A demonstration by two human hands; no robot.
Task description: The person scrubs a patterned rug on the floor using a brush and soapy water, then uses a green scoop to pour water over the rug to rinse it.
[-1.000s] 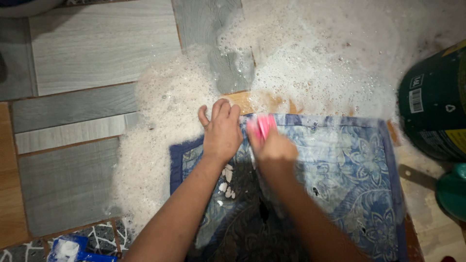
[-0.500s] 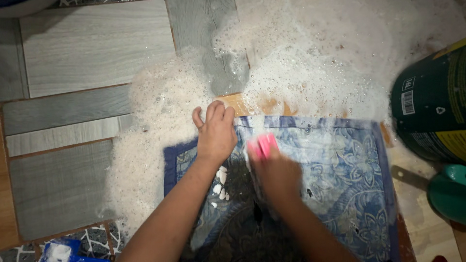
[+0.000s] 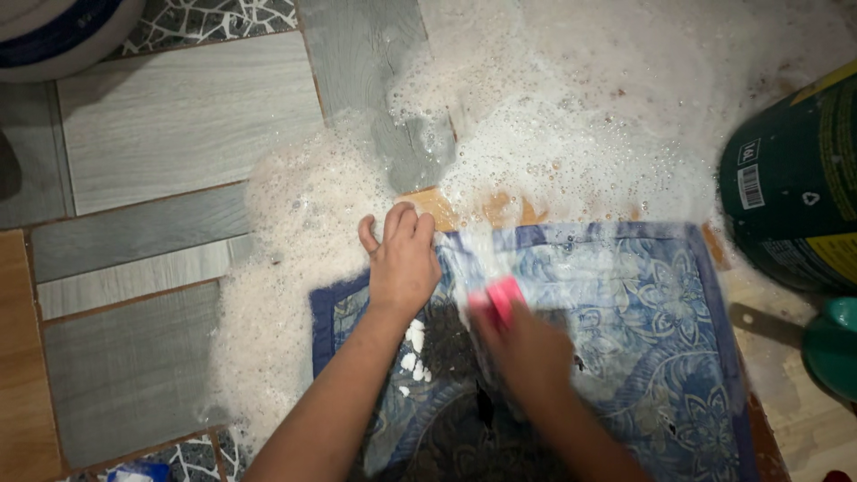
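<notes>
Two hands | your left hand (image 3: pixel 404 261) flat on blue cloth (image 3: pixel 625 312) | right hand (image 3: pixel 527 353) grips pink brush (image 3: pixel 500 297) | foam (image 3: pixel 553 134) ahead, green drum (image 3: pixel 794 178) right

The right hand (image 3: pixel 527 353) was smeared by motion, so its grip on the pink brush (image 3: pixel 500 299) could not be made out. Foam (image 3: pixel 553 134) hid much of the floor (image 3: pixel 178 134). The green drum (image 3: pixel 794 178), teal tub (image 3: pixel 835 344) and cloth (image 3: pixel 643 321) were cut off by the frame's edges.
</notes>
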